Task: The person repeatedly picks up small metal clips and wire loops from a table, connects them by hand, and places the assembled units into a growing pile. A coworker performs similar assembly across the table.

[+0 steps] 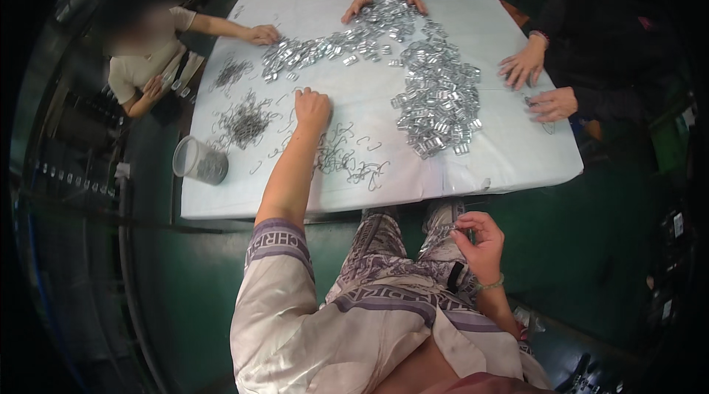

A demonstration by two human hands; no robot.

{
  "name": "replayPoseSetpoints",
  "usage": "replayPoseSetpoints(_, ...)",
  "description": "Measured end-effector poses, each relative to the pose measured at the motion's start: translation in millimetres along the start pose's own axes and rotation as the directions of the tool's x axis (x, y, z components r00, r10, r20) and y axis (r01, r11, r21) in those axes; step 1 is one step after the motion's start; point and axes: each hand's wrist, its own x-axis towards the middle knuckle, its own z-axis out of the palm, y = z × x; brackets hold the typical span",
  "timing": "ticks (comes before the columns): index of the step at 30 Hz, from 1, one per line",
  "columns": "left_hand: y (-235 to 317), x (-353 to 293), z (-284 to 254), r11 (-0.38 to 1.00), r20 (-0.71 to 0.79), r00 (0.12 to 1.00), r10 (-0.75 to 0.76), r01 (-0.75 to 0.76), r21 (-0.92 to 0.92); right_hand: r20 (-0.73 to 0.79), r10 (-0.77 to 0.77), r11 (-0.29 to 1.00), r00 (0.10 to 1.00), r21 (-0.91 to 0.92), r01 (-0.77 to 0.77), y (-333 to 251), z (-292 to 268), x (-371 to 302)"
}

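Observation:
My left hand [312, 108] reaches out over the white-covered table [502, 165], fingers curled down on loose thin wire hooks [341, 155] scattered there. Whether it grips one is not clear. My right hand [480, 242] is held low over my lap, below the table edge, pinching a small silvery metal piece between thumb and fingers. A long heap of shiny metal clips [439, 102] lies right of my left hand, and a denser pile of wire hooks [244, 122] lies to its left.
A clear plastic cup [198, 160] of small metal parts lies on its side at the table's left edge. Three other people sit around the table, their hands [526, 63] sorting clips [325, 47]. Dark green floor surrounds the table.

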Motion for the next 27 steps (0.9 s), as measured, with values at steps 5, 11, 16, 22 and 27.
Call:
replayPoseSetpoints(5,7.1,11.7,1.0,0.997,0.018,0.998,0.052,-0.053,0.048,-0.036,0.003,0.998,0.999,-0.057,-0.005,-2.9,-3.2,1.6)
replayPoseSetpoints(11,7.1,0.4,-4.1,0.996,0.001,0.998,0.055,-0.055,0.073,-0.094,-0.010,0.995,0.996,-0.095,0.001,-3.2,-0.3,7.2)
replayPoseSetpoints(16,18.4,-12.2,-32.0,0.941,0.054,0.987,-0.152,0.161,-0.298,-0.114,-0.029,0.997,0.993,-0.079,0.020,-2.1,1.8,8.4)
replayPoseSetpoints(22,94.6,-111.5,-156.0,-0.128,-0.185,0.941,0.283,-0.154,-0.980,-0.111,-0.034,0.987,0.993,-0.157,0.016,-0.2,4.0,9.0)
replayPoseSetpoints(27,129.0,-159.0,-174.9,-0.313,-0.220,0.870,0.441,-0.081,-0.946,-0.094,-0.072,0.972,0.993,-0.232,0.049,-5.1,8.7,8.9)
